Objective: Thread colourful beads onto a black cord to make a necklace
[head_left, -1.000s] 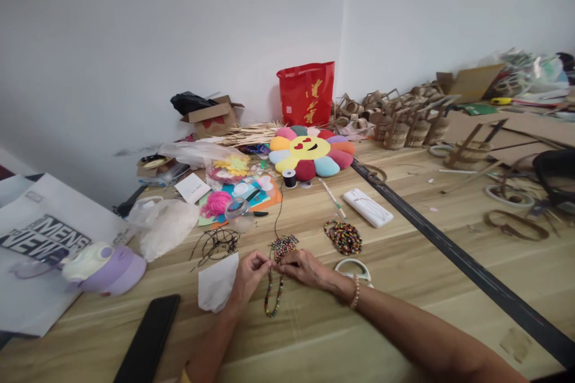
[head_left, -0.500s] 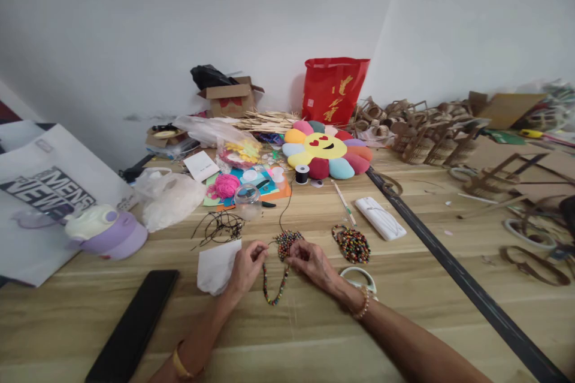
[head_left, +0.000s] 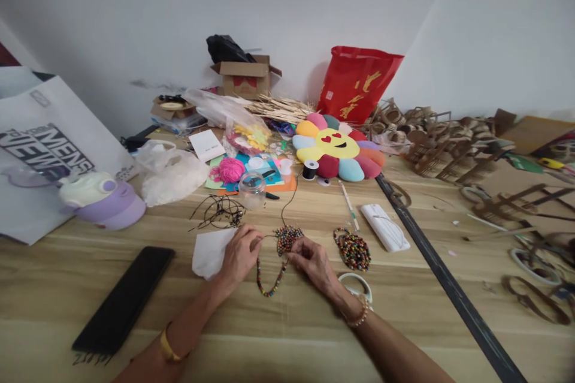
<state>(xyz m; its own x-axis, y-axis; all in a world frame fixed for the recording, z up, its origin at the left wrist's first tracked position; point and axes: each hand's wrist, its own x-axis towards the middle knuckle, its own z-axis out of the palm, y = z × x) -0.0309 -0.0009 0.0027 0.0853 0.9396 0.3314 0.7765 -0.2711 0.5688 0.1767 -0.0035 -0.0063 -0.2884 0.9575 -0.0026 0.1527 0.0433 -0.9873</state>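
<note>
A short string of multicoloured beads (head_left: 268,293) hangs in a U between my two hands, low over the wooden table. My left hand (head_left: 242,252) is closed, pinching the left end of its dark cord. My right hand (head_left: 313,260) pinches the other end of the bead string, its fingertips beside a heap of small beads (head_left: 287,238). A thin black cord runs from near the heap back to a black thread spool (head_left: 309,171). White paper (head_left: 210,255) lies beside and partly behind my left hand. To the right sits a coil of strung beads (head_left: 353,250).
A tape roll (head_left: 356,288) lies by my right wrist, a black flat case (head_left: 126,299) by my left forearm. Farther back are a clear jar (head_left: 252,191), pink yarn (head_left: 232,170), a flower cushion (head_left: 335,144) and a white pouch (head_left: 385,227). Small woven baskets (head_left: 435,152) crowd the right.
The view has shifted and tilted slightly. My left hand has drawn a little away from my right, with a bit more cord showing by its fingers. Both hands still hold the bead string.
</note>
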